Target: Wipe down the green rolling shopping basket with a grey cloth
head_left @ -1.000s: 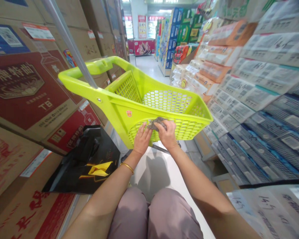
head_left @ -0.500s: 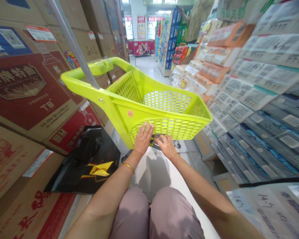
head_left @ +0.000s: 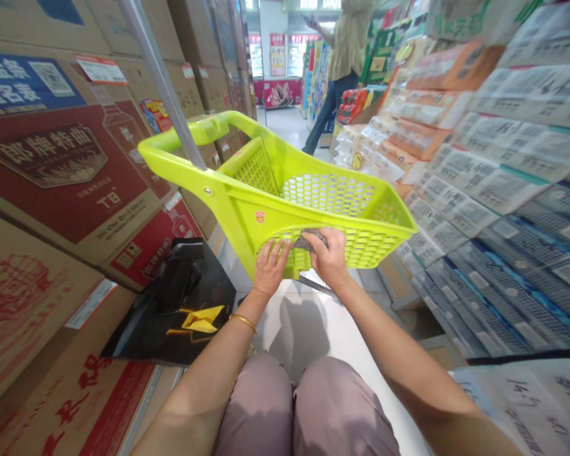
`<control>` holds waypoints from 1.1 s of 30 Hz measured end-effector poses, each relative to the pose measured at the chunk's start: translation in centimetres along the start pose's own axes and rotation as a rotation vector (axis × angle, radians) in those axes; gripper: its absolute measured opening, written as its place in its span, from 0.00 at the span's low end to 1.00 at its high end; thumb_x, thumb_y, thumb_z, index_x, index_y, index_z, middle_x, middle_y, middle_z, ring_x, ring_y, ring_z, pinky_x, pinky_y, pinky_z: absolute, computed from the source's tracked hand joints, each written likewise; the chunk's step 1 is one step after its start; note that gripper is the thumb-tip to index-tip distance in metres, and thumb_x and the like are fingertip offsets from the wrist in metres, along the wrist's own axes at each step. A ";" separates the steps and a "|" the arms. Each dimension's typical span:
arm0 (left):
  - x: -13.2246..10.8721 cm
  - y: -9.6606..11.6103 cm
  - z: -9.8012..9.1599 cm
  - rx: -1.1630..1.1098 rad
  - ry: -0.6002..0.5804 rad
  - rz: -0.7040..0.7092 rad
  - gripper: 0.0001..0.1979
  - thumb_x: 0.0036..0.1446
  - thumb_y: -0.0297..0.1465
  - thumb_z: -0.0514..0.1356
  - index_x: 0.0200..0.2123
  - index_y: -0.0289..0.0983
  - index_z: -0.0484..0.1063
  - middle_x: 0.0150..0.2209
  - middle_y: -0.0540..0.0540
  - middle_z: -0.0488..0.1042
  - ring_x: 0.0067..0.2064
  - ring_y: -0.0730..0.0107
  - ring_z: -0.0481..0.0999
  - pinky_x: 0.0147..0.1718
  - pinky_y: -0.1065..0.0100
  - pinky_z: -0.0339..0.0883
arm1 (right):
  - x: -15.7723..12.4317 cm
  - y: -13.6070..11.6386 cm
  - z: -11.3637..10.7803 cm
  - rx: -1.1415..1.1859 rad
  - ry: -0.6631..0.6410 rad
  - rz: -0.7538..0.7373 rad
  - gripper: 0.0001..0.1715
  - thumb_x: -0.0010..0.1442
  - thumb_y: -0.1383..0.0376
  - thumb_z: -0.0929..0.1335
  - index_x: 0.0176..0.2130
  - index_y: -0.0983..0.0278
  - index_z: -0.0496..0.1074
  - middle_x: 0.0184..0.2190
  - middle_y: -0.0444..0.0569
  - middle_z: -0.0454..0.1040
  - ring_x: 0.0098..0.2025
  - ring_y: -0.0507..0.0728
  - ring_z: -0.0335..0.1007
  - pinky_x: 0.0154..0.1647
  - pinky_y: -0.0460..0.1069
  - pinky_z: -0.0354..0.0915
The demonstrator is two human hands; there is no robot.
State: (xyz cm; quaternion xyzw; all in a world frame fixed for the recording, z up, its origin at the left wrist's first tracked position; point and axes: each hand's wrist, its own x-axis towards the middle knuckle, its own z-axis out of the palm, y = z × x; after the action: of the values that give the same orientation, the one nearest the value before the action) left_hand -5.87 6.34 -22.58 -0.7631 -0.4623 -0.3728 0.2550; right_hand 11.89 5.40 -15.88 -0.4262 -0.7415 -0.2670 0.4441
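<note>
A lime-green plastic shopping cart stands in front of me, its lattice side facing me. My right hand is closed on a crumpled grey-brown cloth and presses it against the upper part of that lattice side. My left hand lies against the same side, further left, with its fingers stretched out and apart. Its fingertips are close to the cloth's left edge; whether they touch it I cannot tell. A gold bracelet circles my left wrist. Below the basket, part of the cart's grey frame shows.
Stacked cardboard boxes line the left, with a black bag leaning against them. On the right are piled packs of tissue and dark blue packages. A person stands further down the aisle.
My right hand has moved up from the basket's lower edge, bringing the cloth with it. My left hand has shifted slightly down the side. The person in the aisle has moved left into fuller view.
</note>
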 end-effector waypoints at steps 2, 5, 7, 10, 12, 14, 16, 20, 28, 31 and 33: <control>-0.1 0.0 -0.1 0.034 0.007 -0.064 0.17 0.62 0.29 0.51 0.54 0.40 0.67 0.49 0.40 0.74 0.56 0.64 0.69 0.58 0.60 0.56 | 0.1 -0.1 0.0 0.006 0.012 -0.003 0.16 0.60 0.68 0.62 0.44 0.56 0.73 0.42 0.49 0.65 0.45 0.56 0.57 0.47 0.52 0.58; -0.1 0.4 -0.2 0.067 0.030 -0.120 0.16 0.61 0.30 0.52 0.52 0.40 0.69 0.48 0.39 0.74 0.53 0.63 0.71 0.56 0.60 0.57 | 0.4 -0.4 0.0 0.012 0.009 -0.007 0.16 0.60 0.68 0.62 0.45 0.55 0.73 0.42 0.49 0.65 0.45 0.56 0.57 0.47 0.52 0.58; 0.0 0.7 -0.1 0.067 0.043 -0.151 0.16 0.60 0.30 0.53 0.51 0.41 0.70 0.50 0.39 0.73 0.54 0.62 0.70 0.56 0.60 0.56 | 0.8 -0.6 0.2 0.006 0.001 0.008 0.16 0.60 0.67 0.62 0.45 0.54 0.72 0.42 0.49 0.65 0.45 0.56 0.56 0.48 0.53 0.58; 0.2 1.1 0.0 0.041 0.018 -0.196 0.17 0.60 0.30 0.53 0.51 0.42 0.70 0.52 0.39 0.72 0.56 0.61 0.68 0.57 0.58 0.55 | 1.6 -0.7 0.7 -0.024 0.000 0.045 0.17 0.60 0.67 0.63 0.46 0.53 0.72 0.44 0.49 0.64 0.47 0.57 0.55 0.49 0.54 0.57; 0.2 1.1 0.1 0.032 -0.004 -0.207 0.17 0.60 0.31 0.53 0.51 0.42 0.70 0.52 0.39 0.72 0.56 0.60 0.67 0.57 0.57 0.55 | 1.6 -0.8 1.4 -0.039 0.008 0.061 0.16 0.60 0.67 0.63 0.46 0.54 0.72 0.44 0.50 0.63 0.47 0.58 0.55 0.49 0.54 0.57; 0.2 1.0 0.1 0.026 -0.010 -0.204 0.15 0.59 0.31 0.53 0.49 0.42 0.71 0.51 0.39 0.72 0.56 0.61 0.67 0.56 0.57 0.56 | 1.0 -0.8 2.2 -0.045 0.002 0.051 0.17 0.60 0.68 0.63 0.46 0.55 0.72 0.44 0.51 0.63 0.47 0.58 0.55 0.49 0.54 0.57; 0.3 0.9 0.1 0.010 -0.015 -0.208 0.13 0.60 0.32 0.53 0.45 0.41 0.73 0.51 0.39 0.73 0.55 0.61 0.67 0.55 0.57 0.56 | -0.2 -0.8 2.9 -0.045 -0.032 0.028 0.17 0.60 0.68 0.63 0.47 0.55 0.72 0.44 0.51 0.63 0.47 0.57 0.54 0.48 0.53 0.57; 0.5 0.9 0.3 -0.009 -0.021 -0.209 0.13 0.60 0.32 0.53 0.46 0.42 0.73 0.50 0.39 0.73 0.52 0.61 0.69 0.54 0.56 0.57 | -3.8 -0.7 4.3 -0.052 -0.116 -0.014 0.16 0.61 0.68 0.62 0.45 0.54 0.73 0.41 0.50 0.65 0.46 0.57 0.55 0.46 0.51 0.56; 1.0 1.3 0.9 0.058 0.070 -0.188 0.14 0.58 0.32 0.54 0.47 0.44 0.74 0.45 0.41 0.76 0.48 0.62 0.71 0.53 0.57 0.56 | -8.7 -0.4 5.4 -0.022 -0.290 -0.138 0.13 0.61 0.67 0.64 0.42 0.54 0.74 0.39 0.49 0.68 0.43 0.56 0.55 0.43 0.51 0.54; 1.0 1.4 0.9 0.021 0.043 -0.206 0.14 0.58 0.33 0.55 0.46 0.44 0.74 0.45 0.40 0.75 0.48 0.61 0.70 0.55 0.56 0.54 | -8.2 -0.1 4.8 -0.030 -0.275 -0.178 0.13 0.61 0.67 0.64 0.43 0.55 0.74 0.39 0.48 0.68 0.43 0.56 0.56 0.43 0.50 0.54; 1.0 1.4 0.8 -0.015 -0.003 -0.233 0.14 0.58 0.33 0.55 0.47 0.44 0.74 0.46 0.40 0.74 0.49 0.60 0.69 0.56 0.55 0.53 | -7.0 0.1 4.1 -0.043 -0.268 -0.158 0.14 0.61 0.67 0.63 0.44 0.55 0.73 0.39 0.49 0.68 0.43 0.56 0.56 0.43 0.50 0.55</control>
State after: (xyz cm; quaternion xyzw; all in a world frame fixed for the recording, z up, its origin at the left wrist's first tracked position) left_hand -4.04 6.84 -22.34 -0.7066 -0.5456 -0.4022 0.2033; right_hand 11.92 5.85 -23.99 -0.4076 -0.8195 -0.2578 0.3096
